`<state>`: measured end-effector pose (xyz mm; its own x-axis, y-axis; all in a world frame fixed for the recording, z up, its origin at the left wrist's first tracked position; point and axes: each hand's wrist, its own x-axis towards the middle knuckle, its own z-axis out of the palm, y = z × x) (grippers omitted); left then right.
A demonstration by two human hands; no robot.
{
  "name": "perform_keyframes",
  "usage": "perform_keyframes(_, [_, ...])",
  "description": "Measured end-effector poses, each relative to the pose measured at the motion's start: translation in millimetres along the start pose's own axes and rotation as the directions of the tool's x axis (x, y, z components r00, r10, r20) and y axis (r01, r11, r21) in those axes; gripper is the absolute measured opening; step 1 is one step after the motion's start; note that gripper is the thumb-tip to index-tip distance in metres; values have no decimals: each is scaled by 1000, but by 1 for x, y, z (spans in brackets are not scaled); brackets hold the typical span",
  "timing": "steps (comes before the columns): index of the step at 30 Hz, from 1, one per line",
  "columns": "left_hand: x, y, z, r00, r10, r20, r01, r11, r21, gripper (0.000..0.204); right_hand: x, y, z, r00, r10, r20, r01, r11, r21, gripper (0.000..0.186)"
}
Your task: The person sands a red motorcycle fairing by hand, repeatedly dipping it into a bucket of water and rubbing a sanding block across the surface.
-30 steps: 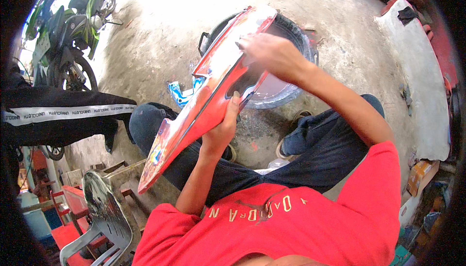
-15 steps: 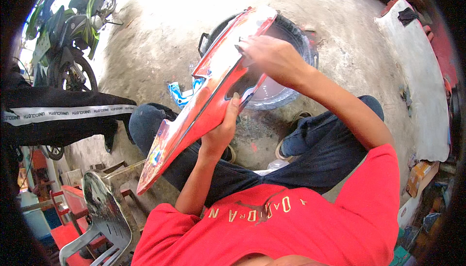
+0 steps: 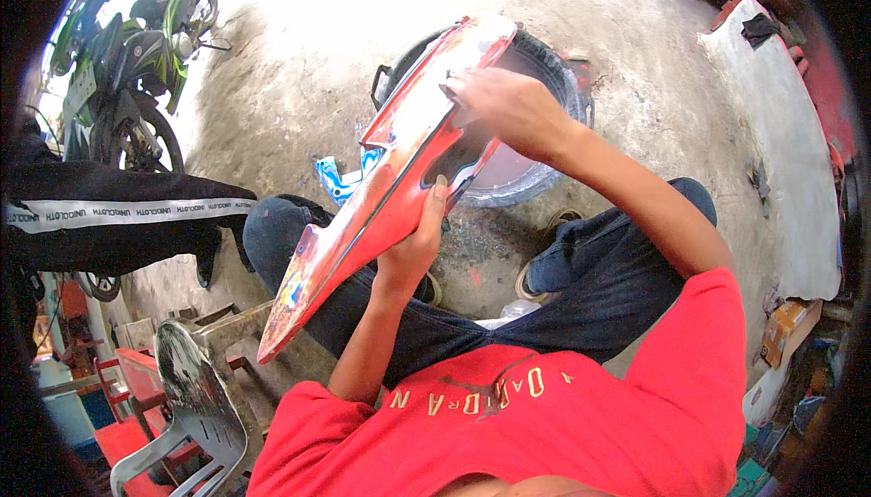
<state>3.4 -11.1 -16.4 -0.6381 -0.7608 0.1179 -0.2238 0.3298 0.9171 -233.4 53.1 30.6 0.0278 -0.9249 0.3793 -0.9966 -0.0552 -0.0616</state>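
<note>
A long red, white and black glossy panel (image 3: 359, 208) slants from lower left to upper right across my lap, its top end over a black round tub (image 3: 572, 88) of cloudy liquid. My left hand (image 3: 410, 245) grips the panel's middle from underneath, thumb on its edge. My right hand (image 3: 508, 111), slightly blurred, rests curled on the upper part, with something small and dark at its fingertips that I cannot make out. A blue and white patterned piece (image 3: 337, 181) lies left of the tub, partly behind the panel.
A green-black motorcycle (image 3: 136, 61) stands at upper left. Another person's dark-clad leg (image 3: 118, 234) reaches in from the left. A grey plastic chair (image 3: 195, 406) is at lower left, a pale board (image 3: 789, 179) at right, with a cardboard box (image 3: 785, 329) below it.
My right hand has shifted very slightly downward on the panel, and the panel's top end sits slightly lower. My left hand keeps its hold.
</note>
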Motion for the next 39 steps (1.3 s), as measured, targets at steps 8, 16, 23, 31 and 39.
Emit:
perform_keyframes(8, [2,5,1,995,94,-19,-94,996,0,36,1,-1,-1,999,41,30,-41,999,-1,37])
perform_keyframes(16, [-1,19,-1,991,130,0,-130,991,32,30,-1,0,-7,998,51,44,-52,999,10,39])
perform_keyframes(23, [4,16,1,976,210,-58,-207,977,52,31,5,4,-10,999,36,29,-36,999,-17,40])
perform_keyframes(31, [-1,19,0,958,287,-21,-278,942,188,20,-3,14,-2,999,15,-36,-14,1000,9,38])
perform_keyframes(39, [2,23,0,971,229,-67,-231,973,-13,20,0,10,-4,997,69,45,-69,998,7,38])
